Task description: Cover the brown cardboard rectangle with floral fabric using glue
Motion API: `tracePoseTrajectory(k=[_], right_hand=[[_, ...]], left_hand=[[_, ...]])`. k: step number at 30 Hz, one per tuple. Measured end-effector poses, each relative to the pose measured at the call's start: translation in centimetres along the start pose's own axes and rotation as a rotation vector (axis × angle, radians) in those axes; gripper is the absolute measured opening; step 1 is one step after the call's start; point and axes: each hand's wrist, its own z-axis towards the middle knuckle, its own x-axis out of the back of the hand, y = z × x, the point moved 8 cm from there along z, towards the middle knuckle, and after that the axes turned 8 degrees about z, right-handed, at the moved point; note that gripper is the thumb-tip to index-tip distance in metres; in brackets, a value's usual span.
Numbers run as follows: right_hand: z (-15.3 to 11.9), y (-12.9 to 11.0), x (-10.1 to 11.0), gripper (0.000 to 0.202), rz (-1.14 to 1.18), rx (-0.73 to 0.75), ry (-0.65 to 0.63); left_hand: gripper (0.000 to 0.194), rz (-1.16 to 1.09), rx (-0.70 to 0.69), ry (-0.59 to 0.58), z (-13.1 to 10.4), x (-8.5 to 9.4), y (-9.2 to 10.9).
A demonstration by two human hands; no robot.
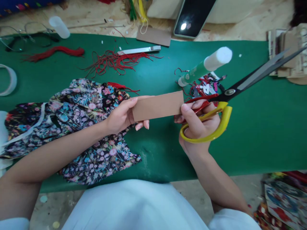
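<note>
Both hands (121, 115) hold a flat brown cardboard strip (158, 106).

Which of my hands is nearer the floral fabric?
Left. Your left hand is over the right part of the floral fabric; your right hand is off to its right, holding the scissors.

Craft workshop | green work mat (251, 134) | floral fabric (96, 156) | red threads (115, 64) | scissors (230, 92)

Edges cut off the phone (193, 17) and white roll (13, 80); cardboard (158, 106) hides some left fingers (146, 124).
</note>
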Motion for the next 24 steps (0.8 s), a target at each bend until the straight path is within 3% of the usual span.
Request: tracePoseTrajectory(k=[4,10,16,19,24], right_hand=[[-0.2,-0.4,0.0,0.028,-0.016,0.059,0.008],[-0.5,-0.8,-0.5,0.026,-0.069,0.022,-0.051],[-0.4,-2.4,-1.3,0.027,-0.143,0.162,-0.137],[-0.6,-2.2,-1.9,0.030,-0.192,0.144,-0.229],[-1.4,-0.9,-3.1,0.035,-0.227,-0.031,-0.412]], left_hand=[[0.045,0.068,-0.005,0.005,0.0,0.0,-0.1],[0.033,0.307,-0.161,0.246,-0.8,1.5,0.4],[0.023,0.514,-0.202,0.168,-1.3,0.6,1.4],[0.025,0.458,-0.199,0.169,-1.3,0.8,1.3],[0.034,0.289,-0.164,0.233,-1.2,1.9,0.1]])
